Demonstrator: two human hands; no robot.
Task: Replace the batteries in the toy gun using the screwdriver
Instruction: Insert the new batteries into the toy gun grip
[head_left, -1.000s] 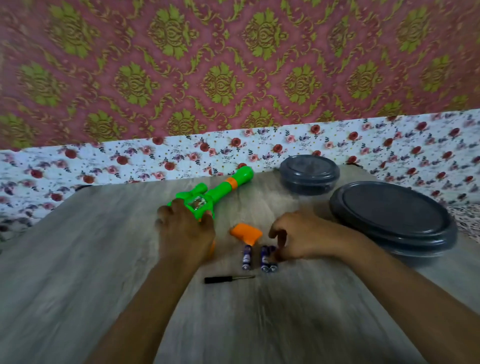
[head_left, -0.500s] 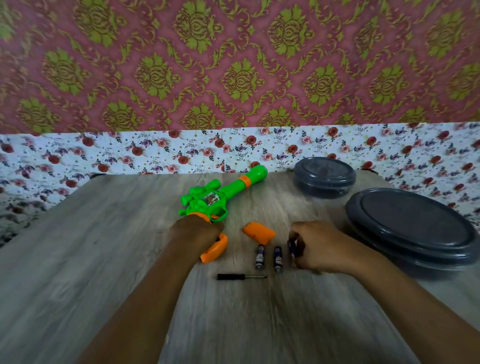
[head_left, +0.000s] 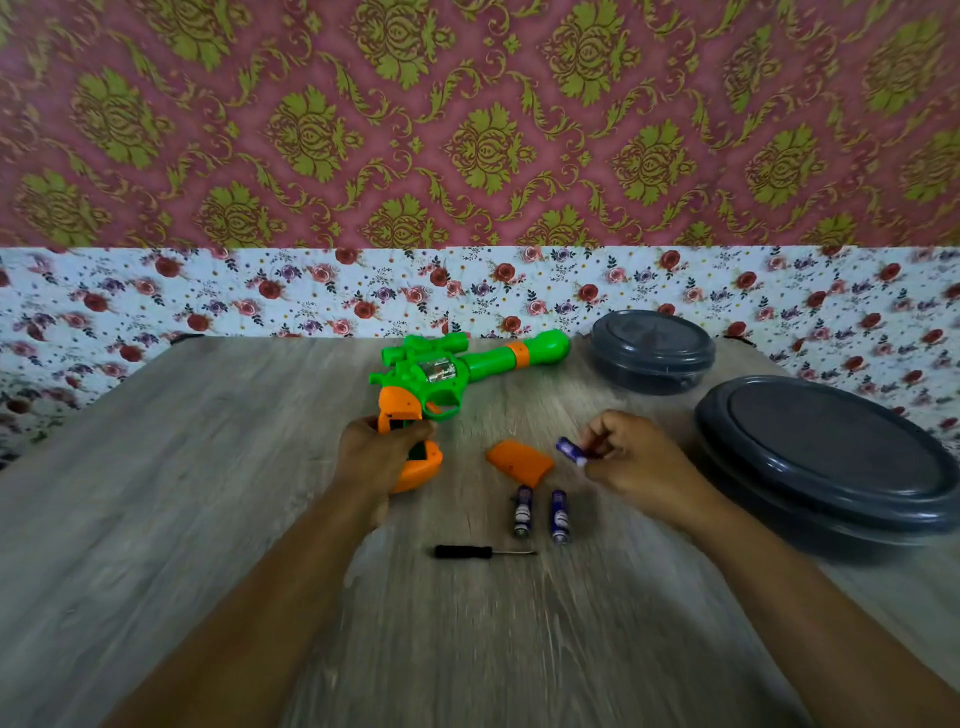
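Observation:
A green toy gun (head_left: 457, 366) with an orange grip lies on the wooden table (head_left: 208, 493), barrel pointing right. My left hand (head_left: 376, 454) grips the orange handle, whose battery compartment is open. The orange battery cover (head_left: 519, 457) lies loose to the right of the handle. My right hand (head_left: 631, 460) pinches a purple battery (head_left: 570, 449) just above the table. Two more purple batteries (head_left: 522, 512) (head_left: 559, 516) lie side by side below the cover. A small black-handled screwdriver (head_left: 480, 552) lies in front of them.
A small round dark grey lidded container (head_left: 652, 351) stands at the back right. A larger dark grey round lid or dish (head_left: 826, 457) sits close to my right forearm. A floral cloth and patterned wall lie behind the table's far edge.
My right hand has picked one battery up from the row and lifted it. My left hand has slid down onto the handle, uncovering the gun's body.

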